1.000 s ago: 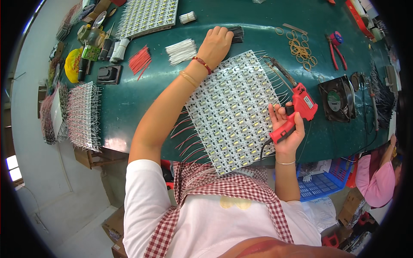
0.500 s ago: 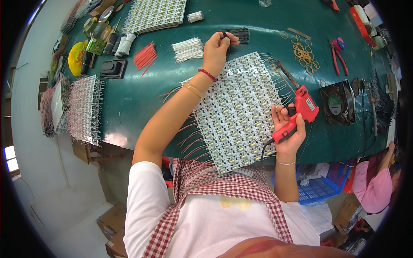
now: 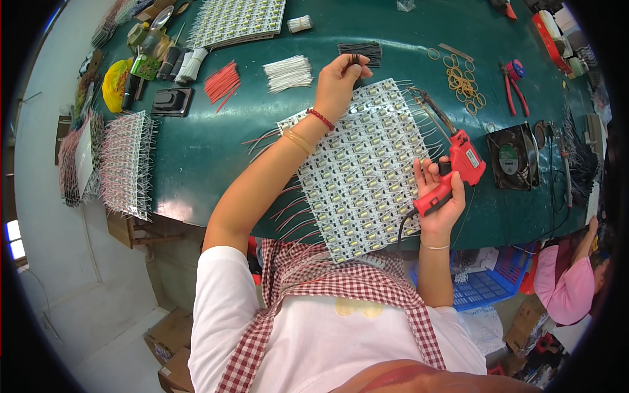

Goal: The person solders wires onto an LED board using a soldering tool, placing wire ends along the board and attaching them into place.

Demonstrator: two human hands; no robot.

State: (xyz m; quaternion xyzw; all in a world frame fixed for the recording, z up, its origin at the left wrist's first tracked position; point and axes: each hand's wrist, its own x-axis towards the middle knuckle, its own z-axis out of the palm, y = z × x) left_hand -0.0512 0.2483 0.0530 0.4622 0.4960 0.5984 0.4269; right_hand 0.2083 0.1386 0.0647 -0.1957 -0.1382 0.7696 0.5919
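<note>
My right hand (image 3: 443, 204) is wrapped round the handle of a red soldering gun (image 3: 466, 159), its metal tip pointing up and left over the panel's right edge. My left hand (image 3: 341, 84) is closed in a pinch on dark wires just in front of a pile of black wires (image 3: 364, 51). Beneath the left wrist lies a white panel of small LED circuit boards (image 3: 367, 170) with yellow chips. Red and black wires trail from its left edge, and pale ones from its right. Piles of white wires (image 3: 288, 73) and red wires (image 3: 222, 85) lie to the left.
Rubber bands (image 3: 464, 85), red-handled pliers (image 3: 514, 88) and a black fan (image 3: 513, 157) lie on the right. More LED panels (image 3: 237, 21) are stacked at the back, with wired boards (image 3: 128, 164) at left. A blue basket (image 3: 488, 288) stands below the table, near a person in pink (image 3: 565, 285).
My left hand has shifted slightly right and nearer to me, off the black wire pile, with dark wires pinched in its fingers. The right hand and soldering gun stay in place.
</note>
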